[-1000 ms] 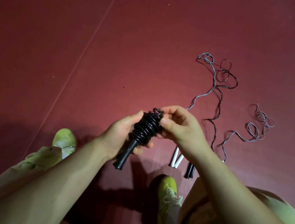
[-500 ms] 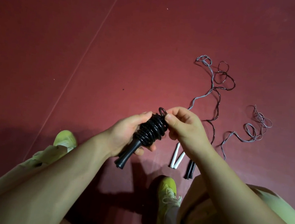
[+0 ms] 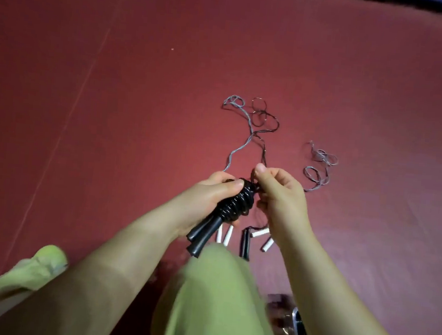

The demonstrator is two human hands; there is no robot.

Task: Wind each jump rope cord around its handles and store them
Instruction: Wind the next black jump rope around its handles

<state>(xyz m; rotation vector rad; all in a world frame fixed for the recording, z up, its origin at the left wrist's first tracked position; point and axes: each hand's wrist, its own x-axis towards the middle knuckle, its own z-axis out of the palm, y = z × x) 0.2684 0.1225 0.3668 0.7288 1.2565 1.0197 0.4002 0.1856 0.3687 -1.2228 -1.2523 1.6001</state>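
My left hand (image 3: 206,195) grips a black jump rope (image 3: 233,207), its cord wound in thick coils around two black handles that stick out toward me. At the top of the coils my right hand (image 3: 278,196) pinches the cord end, thumb raised. On the floor below the hands lie two pairs of white handles (image 3: 224,234) (image 3: 263,237) and a pair of black handles (image 3: 245,243). Their thin grey cord (image 3: 239,145), dark cord (image 3: 265,117) and a second grey cord (image 3: 320,165) trail loose across the floor.
Dark red floor (image 3: 114,91) with a faint seam line at left. My knee in green trousers (image 3: 216,295) rises in the middle foreground, a yellow-green shoe (image 3: 49,256) at lower left. A dark shiny object (image 3: 299,331) sits at bottom right, partly hidden by my arm.
The view has shifted and my knee now covers the foreground. Both hands with the wound rope sit farther from me, and a second pair of white handles shows.
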